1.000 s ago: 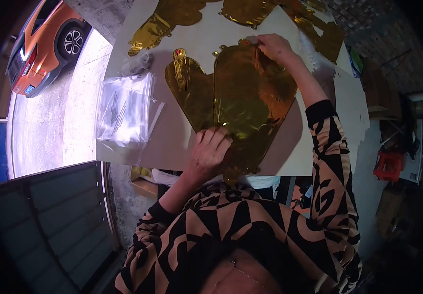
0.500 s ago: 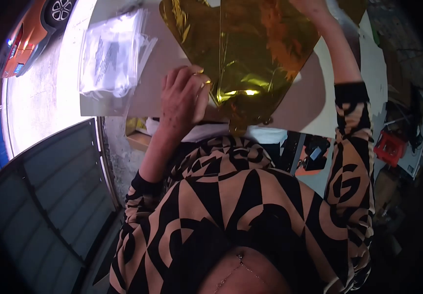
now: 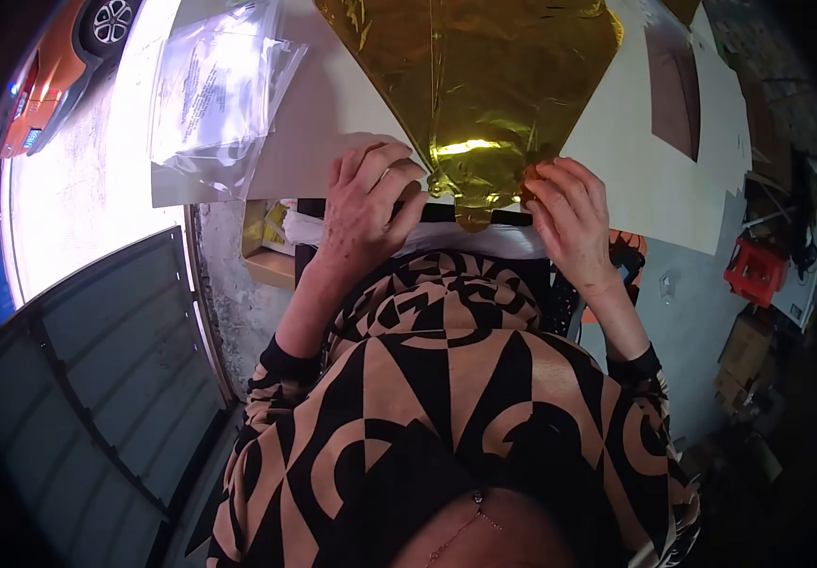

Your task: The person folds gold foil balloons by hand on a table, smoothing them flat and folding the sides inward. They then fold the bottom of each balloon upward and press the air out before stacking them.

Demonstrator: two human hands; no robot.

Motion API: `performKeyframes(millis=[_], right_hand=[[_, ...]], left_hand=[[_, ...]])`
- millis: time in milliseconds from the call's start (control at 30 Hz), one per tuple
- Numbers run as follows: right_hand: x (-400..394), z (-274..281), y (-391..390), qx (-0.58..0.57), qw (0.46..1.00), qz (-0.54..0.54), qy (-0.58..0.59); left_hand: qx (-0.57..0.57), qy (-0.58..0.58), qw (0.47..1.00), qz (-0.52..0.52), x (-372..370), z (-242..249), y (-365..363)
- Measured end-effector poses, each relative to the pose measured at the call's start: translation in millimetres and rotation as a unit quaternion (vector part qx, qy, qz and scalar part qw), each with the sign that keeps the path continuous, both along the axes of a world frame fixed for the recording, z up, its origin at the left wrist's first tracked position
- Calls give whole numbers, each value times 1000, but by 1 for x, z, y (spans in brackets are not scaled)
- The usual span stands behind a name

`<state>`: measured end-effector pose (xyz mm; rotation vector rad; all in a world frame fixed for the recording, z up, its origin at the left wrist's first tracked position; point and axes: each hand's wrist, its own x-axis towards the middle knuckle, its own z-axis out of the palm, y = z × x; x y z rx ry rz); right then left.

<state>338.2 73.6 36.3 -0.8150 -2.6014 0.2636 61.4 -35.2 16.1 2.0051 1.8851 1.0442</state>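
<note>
A flat sheet of shiny gold foil, looking like an uninflated foil balloon (image 3: 484,85), lies on the table. It narrows toward me and ends in a small rounded tab over the near edge. My left hand (image 3: 366,199) has its fingers curled at the left side of the narrow end, fingertips at the foil's edge. My right hand (image 3: 574,218) pinches the opposite side of that end, where the foil looks crumpled and orange. Exactly how much foil lies between the left fingertips is hard to see.
Clear plastic bags (image 3: 210,104) with printed text lie on the pale table (image 3: 673,199) to the left. Under the near edge are white plastic (image 3: 323,232) and a cardboard box (image 3: 271,265). A red stool (image 3: 755,272) stands at right. An orange car (image 3: 49,85) is outside.
My right hand has come down from the foil's upper right to its narrow end. The foil now lies flatter, and my left hand has shifted slightly right and down.
</note>
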Motion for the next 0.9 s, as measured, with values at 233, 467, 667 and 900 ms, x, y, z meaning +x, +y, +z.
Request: performKeyframes(millis=[233,467,667,900], right_hand=[[0,-8,-5,-11,1000,-14,-1],[2,-12,-3,-13,1000,-16,14],[3,-13,-2,-14,1000,-16,20],[1,-5,4,-19,999,-18,42]], left_hand=[[28,18,999,20,16,-5,2],[57,13,998,20,19,-15,4],[52,16,998,26,22,-12,3],[29,27,999,4,9,16,28]])
